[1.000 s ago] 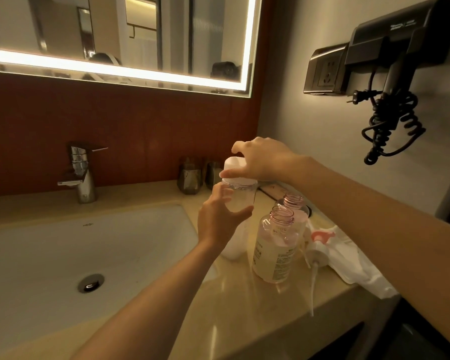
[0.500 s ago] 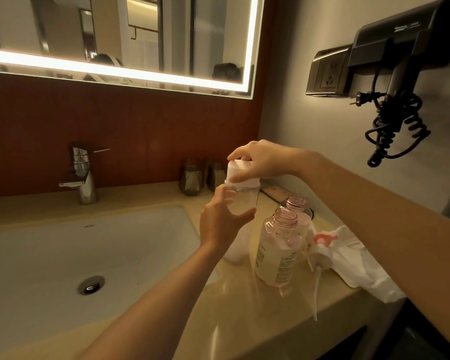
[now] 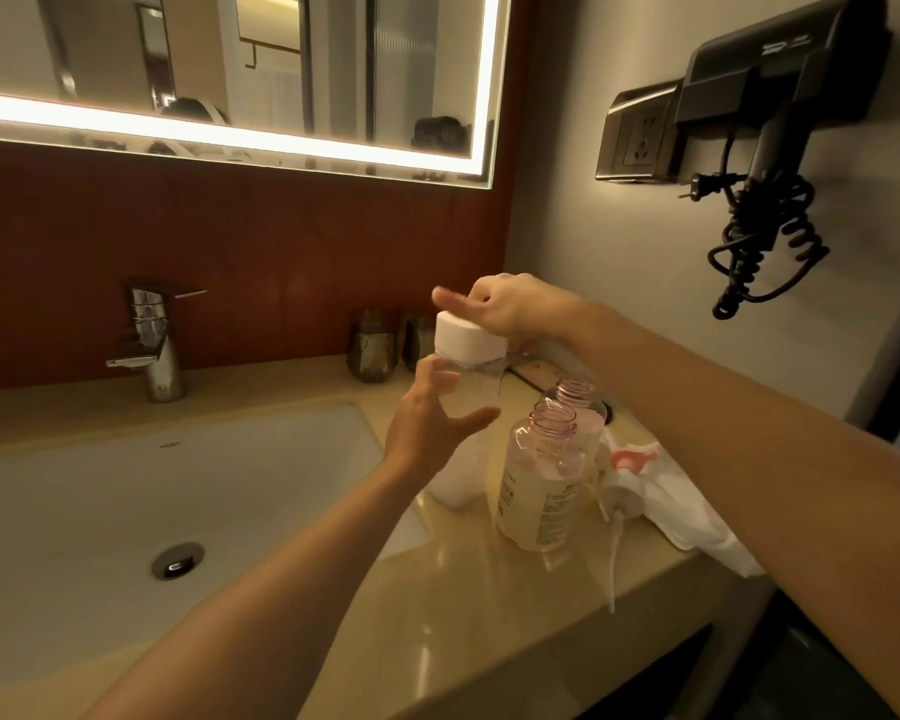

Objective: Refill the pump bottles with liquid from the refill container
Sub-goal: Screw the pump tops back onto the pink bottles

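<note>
My left hand [image 3: 432, 428] grips the clear body of the refill container [image 3: 471, 392], held up above the counter. Its wide white cap [image 3: 466, 341] sits on top, and my right hand [image 3: 510, 309] rests on the cap's far side with fingers curled over it. Two open pink-necked pump bottles stand to the right on the counter: the nearer bottle [image 3: 539, 491] holds yellowish liquid, the farther bottle [image 3: 578, 402] is partly hidden behind it. A removed pump head [image 3: 622, 493] with its long tube lies beside them.
A white sink basin [image 3: 126, 501] with a drain fills the left, a chrome tap [image 3: 152, 345] behind it. Two dark cups [image 3: 380, 350] stand by the wall. A white cloth [image 3: 687, 511] lies at the counter's right edge. A wall hair dryer [image 3: 770, 96] hangs above.
My right hand has shifted on the white cap, its fingers turning round toward the cap's back. The container has stayed in my left hand at nearly the same height.
</note>
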Motion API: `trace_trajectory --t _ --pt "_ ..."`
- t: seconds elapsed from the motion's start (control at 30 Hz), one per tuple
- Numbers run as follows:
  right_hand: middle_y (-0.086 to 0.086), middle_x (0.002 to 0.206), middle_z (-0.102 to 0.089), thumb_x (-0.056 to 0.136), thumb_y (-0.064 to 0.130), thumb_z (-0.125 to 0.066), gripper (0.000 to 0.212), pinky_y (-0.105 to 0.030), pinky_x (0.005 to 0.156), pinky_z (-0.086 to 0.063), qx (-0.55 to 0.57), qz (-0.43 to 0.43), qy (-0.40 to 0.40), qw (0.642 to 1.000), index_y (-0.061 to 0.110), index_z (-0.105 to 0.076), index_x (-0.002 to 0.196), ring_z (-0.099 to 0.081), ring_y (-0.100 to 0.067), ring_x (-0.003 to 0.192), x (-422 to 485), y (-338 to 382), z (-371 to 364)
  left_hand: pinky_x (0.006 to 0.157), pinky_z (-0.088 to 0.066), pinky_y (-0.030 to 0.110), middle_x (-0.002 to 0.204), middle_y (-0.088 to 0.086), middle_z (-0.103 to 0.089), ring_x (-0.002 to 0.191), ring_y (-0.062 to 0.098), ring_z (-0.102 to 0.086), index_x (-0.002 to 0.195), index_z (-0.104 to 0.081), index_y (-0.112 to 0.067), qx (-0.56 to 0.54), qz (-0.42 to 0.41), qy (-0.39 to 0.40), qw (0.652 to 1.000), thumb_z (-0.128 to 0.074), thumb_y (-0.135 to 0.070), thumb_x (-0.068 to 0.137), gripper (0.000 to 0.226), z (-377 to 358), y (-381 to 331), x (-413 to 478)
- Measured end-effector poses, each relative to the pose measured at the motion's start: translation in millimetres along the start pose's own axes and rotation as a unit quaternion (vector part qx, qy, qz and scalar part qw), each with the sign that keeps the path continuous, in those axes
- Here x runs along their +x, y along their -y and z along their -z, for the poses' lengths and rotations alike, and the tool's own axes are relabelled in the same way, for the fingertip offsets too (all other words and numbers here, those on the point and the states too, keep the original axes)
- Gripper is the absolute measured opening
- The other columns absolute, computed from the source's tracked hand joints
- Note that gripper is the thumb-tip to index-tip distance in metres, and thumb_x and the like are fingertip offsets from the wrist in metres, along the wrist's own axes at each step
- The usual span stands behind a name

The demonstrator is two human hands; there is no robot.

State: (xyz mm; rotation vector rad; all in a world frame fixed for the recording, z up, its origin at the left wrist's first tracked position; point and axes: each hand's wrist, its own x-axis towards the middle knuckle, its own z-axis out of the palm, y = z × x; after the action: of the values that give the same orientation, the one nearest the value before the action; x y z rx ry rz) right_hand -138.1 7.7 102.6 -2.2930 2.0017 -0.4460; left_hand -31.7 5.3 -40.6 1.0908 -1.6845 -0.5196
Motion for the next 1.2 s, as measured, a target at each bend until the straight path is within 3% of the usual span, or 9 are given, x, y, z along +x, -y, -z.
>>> trace_trajectory --t 0.13,0.2,0.27,0.37,0.63,0.73,0.83,1.1,1.2 --pt "-0.006 0.087 -0.061 0.087 0.067 -0.029 0.058 -0.029 0.059 -0.044 0.048 -0.040 -0.153 0.986 0.015 -0.053 0.092 -0.055 -0.017 0.065 -29 -37 7 0.106 -0.033 0.040 0.147 0.005 -0.028 0.131 0.021 -0.031 0.143 -0.016 -0.019 -0.049 0.064 -0.014 0.997 -0.072 -0.058 0.052 0.114 13 2 -17" --pt "-0.009 0.081 -0.065 0.088 0.058 -0.042 0.050 -0.035 0.066 -0.052 0.005 -0.097 -0.160 0.982 0.010 -0.056 0.082 -0.061 -0.025 0.068 -47 -66 -2 0.094 -0.044 0.037 0.126 0.007 -0.046 0.113 0.022 -0.046 0.135 -0.030 -0.015 -0.046 0.053 -0.120 0.990 -0.069 -0.061 0.053 0.102 19 0 -35" --pt "-0.014 0.077 -0.068 0.089 0.051 -0.048 0.048 -0.040 0.068 -0.057 0.031 -0.158 -0.096 0.982 0.006 -0.058 0.077 -0.065 -0.028 0.066 -65 -94 -20 0.076 -0.050 0.035 0.101 0.006 -0.052 0.089 0.022 -0.053 0.118 -0.043 -0.011 -0.038 0.025 -0.180 0.983 -0.065 -0.062 0.057 0.082 17 -8 -56" --pt "-0.014 0.070 -0.069 0.091 0.048 -0.046 0.050 -0.032 0.053 -0.056 0.113 -0.227 -0.048 0.966 0.002 -0.061 0.080 -0.066 -0.024 0.054 -88 -126 -52 0.070 -0.054 0.036 0.090 0.004 -0.056 0.079 0.019 -0.058 0.110 -0.046 -0.010 -0.047 -0.018 -0.101 0.994 -0.066 -0.053 0.062 0.067 -2 -27 -80" --pt "-0.007 0.069 -0.062 0.085 0.066 -0.039 0.055 -0.025 0.050 -0.051 0.061 -0.281 0.000 0.958 0.013 -0.055 0.084 -0.063 -0.020 0.057 -100 -156 -94 0.083 -0.039 0.022 0.132 0.001 -0.044 0.110 0.007 -0.041 0.135 -0.023 -0.026 -0.017 -0.043 -0.007 0.999 -0.077 -0.046 0.064 0.092 -63 -37 -71" --pt "-0.008 0.073 -0.065 0.087 0.059 -0.044 0.050 -0.024 0.045 -0.050 0.118 -0.255 0.021 0.960 0.011 -0.057 0.094 -0.065 -0.020 0.056 -102 -159 -99 0.069 -0.036 0.011 0.119 -0.007 -0.045 0.100 0.008 -0.046 0.128 -0.027 -0.031 -0.030 -0.036 -0.002 0.999 -0.079 -0.040 0.064 0.083 -71 -30 -68" --pt "-0.007 0.076 -0.065 0.086 0.047 -0.055 0.038 -0.032 0.056 -0.057 0.184 -0.251 0.019 0.950 0.012 -0.058 0.100 -0.068 -0.024 0.063 -104 -159 -98 0.057 -0.031 0.009 0.108 -0.016 -0.043 0.083 0.000 -0.045 0.120 -0.029 -0.035 -0.011 -0.037 -0.022 0.999 -0.080 -0.039 0.061 0.078 -69 -26 -66" --pt "-0.010 0.086 -0.063 0.078 0.033 -0.069 0.038 -0.030 0.050 -0.055 0.433 -0.254 -0.148 0.852 0.004 -0.060 0.101 -0.064 -0.021 0.066 -113 -144 -65 0.059 -0.041 0.017 0.107 -0.014 -0.049 0.088 0.010 -0.052 0.123 -0.032 -0.030 -0.023 -0.039 -0.021 0.999 -0.081 -0.039 0.058 0.082 -62 -28 -79" --pt "-0.004 0.078 -0.064 0.079 0.039 -0.067 0.027 -0.031 0.061 -0.057 0.423 -0.201 -0.228 0.854 0.013 -0.063 0.077 -0.064 -0.015 0.066 -119 -127 -40 0.064 -0.044 0.021 0.108 -0.014 -0.048 0.091 0.012 -0.054 0.126 -0.031 -0.030 -0.027 -0.030 -0.008 0.999 -0.082 -0.036 0.057 0.086 -56 -27 -86"
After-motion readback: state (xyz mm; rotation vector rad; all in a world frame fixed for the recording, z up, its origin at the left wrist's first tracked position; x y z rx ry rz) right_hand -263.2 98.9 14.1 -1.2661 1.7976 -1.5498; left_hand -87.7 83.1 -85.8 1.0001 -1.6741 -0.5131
